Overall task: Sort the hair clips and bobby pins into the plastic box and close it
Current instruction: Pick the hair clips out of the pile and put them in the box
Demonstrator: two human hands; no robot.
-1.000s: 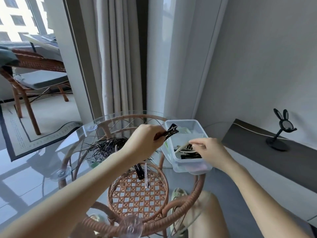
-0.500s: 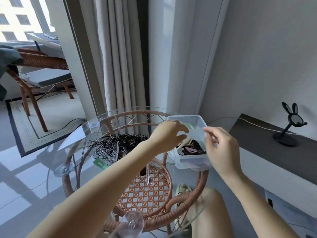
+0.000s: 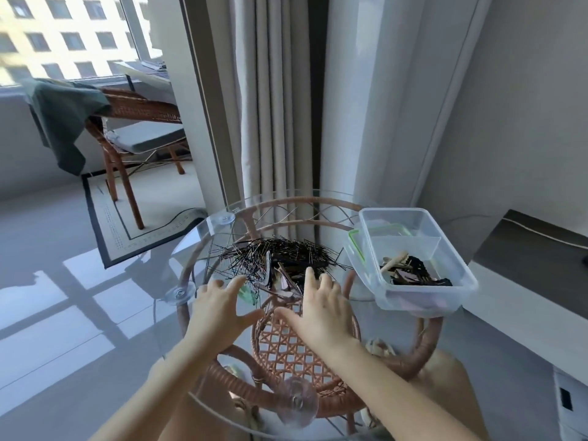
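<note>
Glass tabletop [image 3: 197, 237], round and set on a rattan frame, stands before a pale curtain [image 3: 273, 90]. Two hands are over it, side by side. The left hand [image 3: 219, 308] and the right hand [image 3: 321, 310] both have their fingers spread and straight and grasp nothing; whether the palms touch the glass cannot be told.

Just beyond both sets of fingertips lies one loose heap of black bobby pins [image 3: 286, 253], far too many to count. A few larger hair clips [image 3: 283, 281] lie at its near edge, between the two hands, and one small green clip [image 3: 246, 294] lies by the left fingertips.

To the right of the right hand, apart from it, stands one clear plastic box [image 3: 420, 297], uncovered. It holds a small tangle of sorted clips [image 3: 413, 272], beige and black, their number unclear. One green-edged lid [image 3: 354, 246] shows from under the box's left side.
</note>
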